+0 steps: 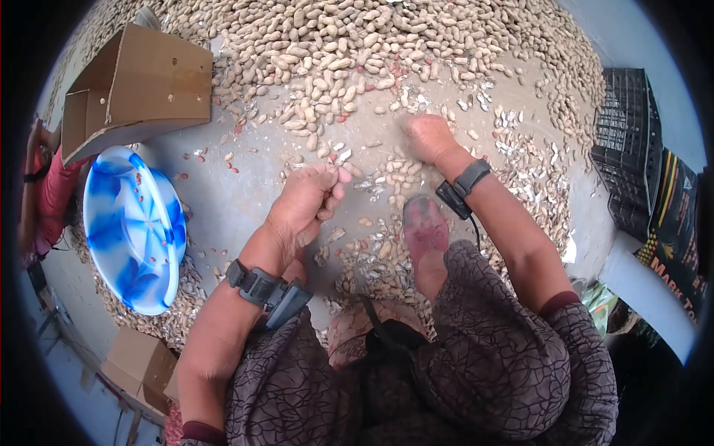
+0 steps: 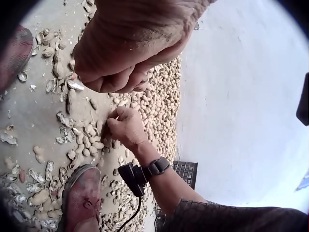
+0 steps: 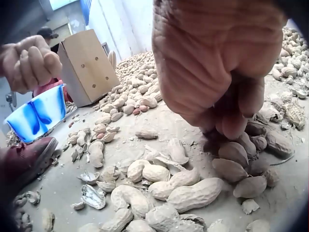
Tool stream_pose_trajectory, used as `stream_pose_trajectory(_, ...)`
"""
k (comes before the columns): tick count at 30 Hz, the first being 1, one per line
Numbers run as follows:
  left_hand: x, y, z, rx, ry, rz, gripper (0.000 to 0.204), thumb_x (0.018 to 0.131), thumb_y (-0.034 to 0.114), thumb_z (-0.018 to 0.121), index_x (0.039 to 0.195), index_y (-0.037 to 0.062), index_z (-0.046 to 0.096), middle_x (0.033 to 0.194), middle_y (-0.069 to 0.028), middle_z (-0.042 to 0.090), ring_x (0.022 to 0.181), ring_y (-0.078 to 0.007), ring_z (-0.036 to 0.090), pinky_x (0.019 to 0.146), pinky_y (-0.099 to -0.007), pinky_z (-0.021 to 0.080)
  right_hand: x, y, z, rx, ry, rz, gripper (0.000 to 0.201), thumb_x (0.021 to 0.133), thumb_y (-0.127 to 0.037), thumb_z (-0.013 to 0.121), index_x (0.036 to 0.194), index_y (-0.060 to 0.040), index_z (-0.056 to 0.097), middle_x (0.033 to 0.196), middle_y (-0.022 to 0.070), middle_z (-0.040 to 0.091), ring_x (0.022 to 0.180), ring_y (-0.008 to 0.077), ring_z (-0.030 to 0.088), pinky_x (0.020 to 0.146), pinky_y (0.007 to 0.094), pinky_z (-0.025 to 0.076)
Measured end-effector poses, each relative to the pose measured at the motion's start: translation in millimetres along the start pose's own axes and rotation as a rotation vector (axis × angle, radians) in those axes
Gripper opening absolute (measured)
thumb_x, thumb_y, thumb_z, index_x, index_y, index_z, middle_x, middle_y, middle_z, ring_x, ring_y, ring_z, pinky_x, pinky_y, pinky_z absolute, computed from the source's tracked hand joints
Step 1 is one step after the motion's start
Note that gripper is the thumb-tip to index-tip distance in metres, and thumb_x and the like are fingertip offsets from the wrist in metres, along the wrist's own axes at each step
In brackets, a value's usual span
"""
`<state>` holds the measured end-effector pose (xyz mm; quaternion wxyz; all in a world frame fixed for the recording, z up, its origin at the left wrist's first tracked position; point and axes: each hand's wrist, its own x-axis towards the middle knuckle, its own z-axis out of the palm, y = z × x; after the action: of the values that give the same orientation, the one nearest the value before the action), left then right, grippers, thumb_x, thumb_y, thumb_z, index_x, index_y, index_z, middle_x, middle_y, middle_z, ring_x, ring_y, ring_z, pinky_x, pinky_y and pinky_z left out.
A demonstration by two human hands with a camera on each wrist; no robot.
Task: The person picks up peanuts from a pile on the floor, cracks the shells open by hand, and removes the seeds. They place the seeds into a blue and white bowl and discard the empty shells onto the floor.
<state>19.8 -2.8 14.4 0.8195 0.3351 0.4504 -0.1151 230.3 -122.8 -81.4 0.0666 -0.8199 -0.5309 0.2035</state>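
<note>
My left hand (image 1: 301, 201) is raised over the floor, fingers curled in and thumb against them; nothing shows between them. In the right wrist view, the same left hand (image 3: 31, 65) is a loose fist near the blue and white basin (image 3: 38, 113). The right hand (image 1: 430, 139) reaches down to the floor, fingers curled and slightly blurred. Its fingertips (image 3: 234, 125) are right at several unshelled peanuts (image 3: 234, 162), with a dark patch under them. I cannot tell what they pinch. Broken shells (image 3: 91, 195) and whole peanuts (image 3: 195, 193) lie beside this hand.
A large heap of peanuts (image 1: 357, 33) spreads along the far side. At left stand a cardboard box (image 1: 160, 82) and the basin (image 1: 111, 245) with a few red kernels. A black crate (image 1: 625, 134) is at right. My shoe (image 1: 425, 223) is between the hands.
</note>
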Motion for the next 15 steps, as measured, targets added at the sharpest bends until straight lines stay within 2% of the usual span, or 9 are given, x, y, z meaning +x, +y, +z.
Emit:
stream_pose_trajectory(1, -0.1, -1.2, 0.8, 0.004, 0.007, 0.012, 0.019, 0.090, 0.018, 0.041, 0.086, 0.0046, 0.054, 0.063, 0.0027, 0.047, 0.048, -0.0031, 0.035, 0.037, -0.0154, 0.023, 0.8, -3.1, 0.7, -0.114, -0.021, -0.086, 0.015, 0.063, -0.010, 0.055, 0.076, -0.0041, 0.060, 0.076, 0.0158, 0.060, 0.076, 0.0317, 0.059, 0.068, 0.0393, 0.047)
stream_pose_trajectory(5, 2.6, -5.4, 0.4, 0.018, 0.032, 0.006, 0.019, 0.090, 0.018, 0.041, 0.086, 0.0051, 0.054, 0.063, 0.0024, 0.048, 0.048, -0.0033, 0.036, 0.037, -0.0152, 0.023, 0.6, -11.8, -7.2, -0.189, -0.129, -0.095, 0.012, 0.065, -0.011, 0.054, 0.074, -0.0040, 0.059, 0.078, 0.0150, 0.061, 0.078, 0.0312, 0.059, 0.069, 0.0397, 0.047)
stream_pose_trajectory(7, 2.5, -5.8, -0.3, 0.061, -0.001, 0.031, 0.023, 0.091, 0.022, 0.039, 0.087, 0.0055, 0.054, 0.067, 0.0009, 0.051, 0.052, -0.0055, 0.041, 0.043, -0.0170, 0.030, -1.3, -14.5, -9.1, 0.072, -0.001, 0.140, 0.008, 0.066, -0.011, 0.054, 0.071, -0.0055, 0.058, 0.071, 0.0146, 0.060, 0.070, 0.0301, 0.059, 0.063, 0.0371, 0.047)
stream_pose_trajectory(8, 2.5, -4.8, 1.3, 0.061, -0.002, 0.027, 0.023, 0.091, 0.022, 0.039, 0.087, 0.0055, 0.054, 0.067, 0.0009, 0.051, 0.052, -0.0055, 0.041, 0.043, -0.0170, 0.030, -3.3, -15.8, -11.3, 0.073, -0.003, 0.143, 0.008, 0.066, -0.011, 0.054, 0.071, -0.0055, 0.058, 0.071, 0.0146, 0.060, 0.070, 0.0301, 0.059, 0.063, 0.0371, 0.047)
stream_pose_trajectory(10, 1.8, 0.2, 8.7, 0.074, 0.106, -0.055, 0.027, 0.091, 0.025, 0.037, 0.087, 0.0054, 0.055, 0.071, -0.0008, 0.052, 0.059, -0.0081, 0.045, 0.052, -0.0202, 0.035, -10.4, -36.6, -38.7, 0.548, -0.020, 0.054, 0.009, 0.070, -0.010, 0.056, 0.072, -0.0011, 0.053, 0.060, 0.0089, 0.055, 0.054, 0.0145, 0.054, 0.052, 0.0287, 0.044)
stream_pose_trajectory(11, 3.7, -0.2, 9.8, 0.073, 0.103, -0.055, 0.027, 0.091, 0.025, 0.037, 0.087, 0.0054, 0.055, 0.071, -0.0008, 0.052, 0.059, -0.0081, 0.045, 0.052, -0.0202, 0.035, -15.3, -50.4, -51.0, 0.545, -0.021, 0.056, 0.009, 0.070, -0.010, 0.056, 0.072, -0.0011, 0.053, 0.060, 0.0089, 0.055, 0.054, 0.0145, 0.054, 0.052, 0.0287, 0.044)
stream_pose_trajectory(13, 7.0, -2.1, 10.4, -0.002, 0.043, -0.066, 0.029, 0.090, 0.027, 0.035, 0.088, 0.0052, 0.055, 0.074, -0.0019, 0.053, 0.066, -0.0095, 0.047, 0.059, -0.0229, 0.037, -23.6, -74.0, -66.8, 0.662, -0.152, -0.182, 0.014, 0.072, -0.012, 0.060, 0.071, -0.0004, 0.052, 0.055, 0.0040, 0.050, 0.050, 0.0073, 0.048, 0.047, 0.0244, 0.040)
stream_pose_trajectory(15, 5.7, -1.3, 10.8, 0.012, 0.031, -0.069, 0.028, 0.090, 0.025, 0.035, 0.088, 0.0045, 0.055, 0.073, -0.0018, 0.053, 0.064, -0.0092, 0.047, 0.056, -0.0216, 0.036, -25.0, -71.9, -65.7, 0.700, -0.132, -0.151, 0.015, 0.073, -0.013, 0.060, 0.072, -0.0006, 0.052, 0.055, 0.0046, 0.051, 0.050, 0.0084, 0.048, 0.047, 0.0249, 0.040)
